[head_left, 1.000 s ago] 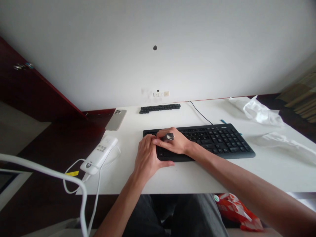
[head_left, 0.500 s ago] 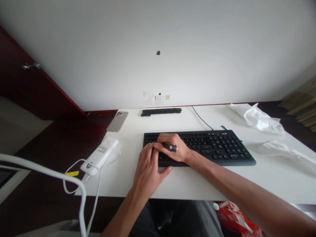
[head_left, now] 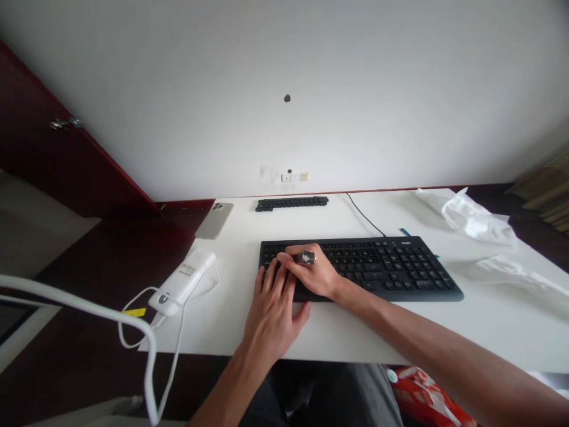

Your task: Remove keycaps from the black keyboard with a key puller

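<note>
We see our left hand (head_left: 271, 311) spread open, fingers resting on the left end of the flat black plastic keyboard (head_left: 386, 267) in the middle of the white table (head_left: 355, 332). At its 1 o'clock, our right hand (head_left: 313, 276) pinches a small dark metallic tool (head_left: 305, 257) over the keys. A row of black keycaps (head_left: 291, 203) lies at the keyboard's 12 o'clock.

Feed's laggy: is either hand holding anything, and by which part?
Right hand pinches a small dark tool; the gripped part is hidden. Left hand holds nothing, resting flat on the keyboard.
</note>
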Demonstrator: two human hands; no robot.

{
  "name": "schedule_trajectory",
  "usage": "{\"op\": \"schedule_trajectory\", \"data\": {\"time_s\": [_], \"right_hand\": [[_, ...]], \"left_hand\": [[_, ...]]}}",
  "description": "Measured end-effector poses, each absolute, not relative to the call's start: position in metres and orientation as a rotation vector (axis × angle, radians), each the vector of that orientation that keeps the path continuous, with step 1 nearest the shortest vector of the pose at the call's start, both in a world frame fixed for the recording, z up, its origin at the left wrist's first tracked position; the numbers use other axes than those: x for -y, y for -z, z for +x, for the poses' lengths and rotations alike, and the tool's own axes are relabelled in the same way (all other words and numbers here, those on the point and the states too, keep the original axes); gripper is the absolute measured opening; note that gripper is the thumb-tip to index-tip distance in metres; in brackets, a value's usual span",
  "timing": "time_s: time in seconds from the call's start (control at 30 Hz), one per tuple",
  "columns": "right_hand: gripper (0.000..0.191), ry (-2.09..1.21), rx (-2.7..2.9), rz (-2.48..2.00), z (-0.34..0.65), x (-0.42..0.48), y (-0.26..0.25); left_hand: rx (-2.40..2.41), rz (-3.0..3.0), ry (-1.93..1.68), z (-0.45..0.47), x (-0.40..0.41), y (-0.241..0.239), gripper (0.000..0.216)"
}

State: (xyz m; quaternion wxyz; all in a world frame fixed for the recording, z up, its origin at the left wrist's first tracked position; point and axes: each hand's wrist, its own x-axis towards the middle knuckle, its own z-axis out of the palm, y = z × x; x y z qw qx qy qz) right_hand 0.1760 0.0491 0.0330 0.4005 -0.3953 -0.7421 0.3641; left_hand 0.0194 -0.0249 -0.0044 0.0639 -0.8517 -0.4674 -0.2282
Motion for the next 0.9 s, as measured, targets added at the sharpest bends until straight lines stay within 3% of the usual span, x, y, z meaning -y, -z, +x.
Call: {"op": "schedule_trajectory", "data": {"time_s": [0.27, 0.9], "right_hand": [[0.048, -0.817, 2.036, -0.852, 0.177, -0.047, -0.033], [0.046, -0.377, 2.273, -0.758, 0.176, -0.043, -0.016]], "left_hand": [[1.521, -2.523, 0.710, 0.032, 0.025, 0.008, 0.067], [1.450, -2.491, 0.857, 0.036, 0.026, -0.001, 0.059]]}}
